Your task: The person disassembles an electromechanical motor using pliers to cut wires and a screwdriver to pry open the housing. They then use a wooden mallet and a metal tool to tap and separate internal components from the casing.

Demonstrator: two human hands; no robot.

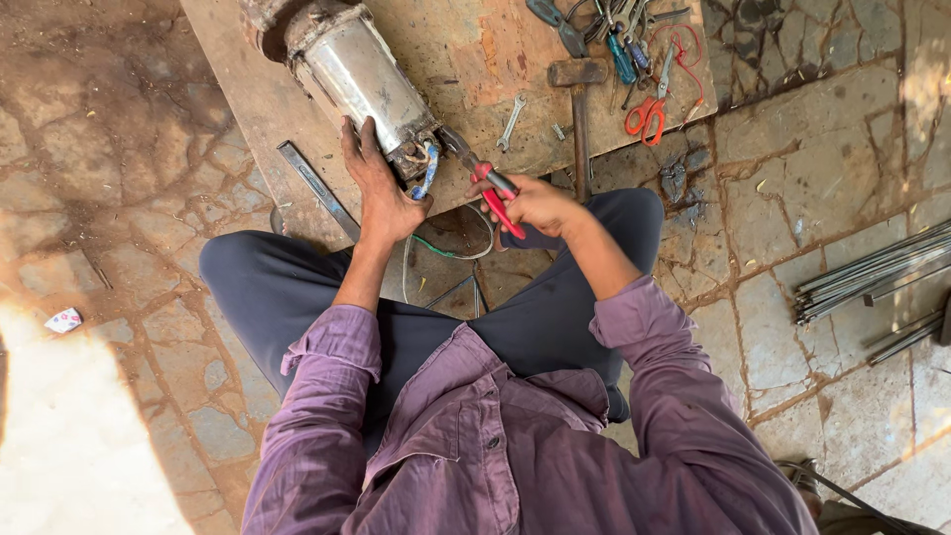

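I look down at a low wooden desk (466,59) set on a stone-paved floor (119,198), with my knees spread either side of its near edge. A steel motor cylinder (359,74) lies tilted on the desk, its wired end pointing toward me, and a short bundle of blue and white wires (428,170) sticks out of that end.

My left hand (378,188) is pressed flat against the near end of the cylinder, fingers spread and extended along its side — it steadies the casing rather than closing around anything. My right hand (535,203) is curled tight around the red handles of a pair of pliers (487,180), whose nose points up and left, just beside the wire bundle; I cannot tell whether the tips touch the wires.

Farther back on the desk lie a hammer (579,94), a small spanner (510,121), orange-handled scissors (649,109) and a heap of other hand tools. A flat metal bar (317,186) rests by the desk's near-left edge, and a bundle of steel rods (872,272) lies on the floor, well apart to the right.
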